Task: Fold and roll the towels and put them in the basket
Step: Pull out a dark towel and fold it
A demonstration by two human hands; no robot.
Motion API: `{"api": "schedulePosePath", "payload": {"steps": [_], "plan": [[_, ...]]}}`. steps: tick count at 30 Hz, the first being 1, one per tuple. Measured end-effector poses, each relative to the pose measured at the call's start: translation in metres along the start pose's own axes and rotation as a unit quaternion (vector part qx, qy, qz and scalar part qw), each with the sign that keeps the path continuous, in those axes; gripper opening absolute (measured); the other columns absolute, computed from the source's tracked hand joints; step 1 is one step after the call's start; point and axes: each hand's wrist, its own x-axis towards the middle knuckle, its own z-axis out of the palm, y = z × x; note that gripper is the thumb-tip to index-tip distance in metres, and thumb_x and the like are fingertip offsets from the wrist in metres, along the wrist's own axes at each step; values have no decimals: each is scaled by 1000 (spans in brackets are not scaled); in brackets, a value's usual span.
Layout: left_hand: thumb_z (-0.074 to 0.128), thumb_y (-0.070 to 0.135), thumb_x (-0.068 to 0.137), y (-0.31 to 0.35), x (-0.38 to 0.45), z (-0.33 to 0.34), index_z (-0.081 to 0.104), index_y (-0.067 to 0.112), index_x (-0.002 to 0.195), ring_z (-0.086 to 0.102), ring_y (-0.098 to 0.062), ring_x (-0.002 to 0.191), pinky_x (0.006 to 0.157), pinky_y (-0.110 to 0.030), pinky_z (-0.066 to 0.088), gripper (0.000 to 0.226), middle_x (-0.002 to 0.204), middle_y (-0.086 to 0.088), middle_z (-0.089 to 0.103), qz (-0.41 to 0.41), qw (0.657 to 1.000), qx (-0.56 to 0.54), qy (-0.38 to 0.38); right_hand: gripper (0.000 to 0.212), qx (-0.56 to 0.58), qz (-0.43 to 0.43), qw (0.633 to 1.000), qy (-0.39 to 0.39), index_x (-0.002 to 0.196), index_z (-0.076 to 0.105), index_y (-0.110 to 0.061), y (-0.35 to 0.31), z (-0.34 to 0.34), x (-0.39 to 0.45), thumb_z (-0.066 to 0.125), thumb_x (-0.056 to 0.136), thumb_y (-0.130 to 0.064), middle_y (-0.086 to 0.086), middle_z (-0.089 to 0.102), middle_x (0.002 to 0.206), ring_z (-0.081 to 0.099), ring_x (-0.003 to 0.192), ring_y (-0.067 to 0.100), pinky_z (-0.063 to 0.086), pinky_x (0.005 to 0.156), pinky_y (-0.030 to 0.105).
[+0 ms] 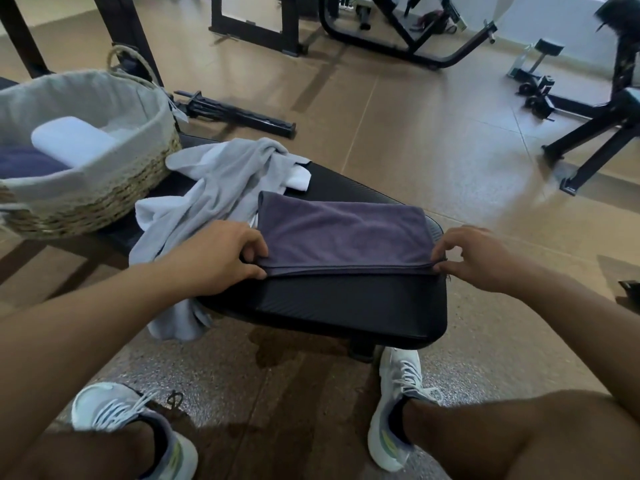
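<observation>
A dark purple towel [341, 233] lies folded flat on the black padded bench [346, 303]. My left hand [221, 254] pinches its near left corner. My right hand [474, 258] pinches its near right corner. Both hold the near folded edge against the bench. A crumpled grey towel [214, 188] lies to the left, partly hanging off the bench, with a white towel [298, 176] beneath it. The woven basket [104, 199] with a grey liner stands on the bench at the left and holds a rolled white towel [72, 142] and a dark blue towel [27, 164].
Black gym machine frames [398, 36] stand at the back and right on the tan floor. A black bar [239, 114] lies on the floor behind the bench. My feet in white trainers [398, 403] are under the bench's near end.
</observation>
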Motion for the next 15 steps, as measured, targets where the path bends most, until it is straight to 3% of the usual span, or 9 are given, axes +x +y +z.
{"api": "schedulePosePath", "payload": {"steps": [4,7,12,15], "plan": [[86,33,78,-5,0,-4,73,31,96,60,-6,87,82,-27,49,22,92,16,63,-4,1000,1,-10,17,-2,1,1000,4,81,71,-34,2,1,2,85,80,-23,-23,60,86,53,87,6,36,76,25],[82,30,83,-8,0,-5,76,32,92,59,-3,85,78,-22,44,11,90,18,62,0,1000,-8,-2,19,5,-4,1000,1,80,70,-36,3,2,2,85,79,-24,-21,61,85,54,84,1,42,77,28],[78,27,87,-3,-2,-5,77,30,82,59,-2,79,75,-25,47,6,85,16,66,7,998,-39,46,13,5,-5,1000,4,85,72,-35,2,3,2,83,81,-29,-22,60,87,53,86,-7,42,80,27],[79,25,85,3,-5,-10,77,27,81,59,6,75,69,-15,40,5,86,13,69,39,992,-68,97,12,10,3,1000,4,84,73,-34,1,2,2,83,81,-28,-21,60,87,53,86,-6,41,79,27]]}}
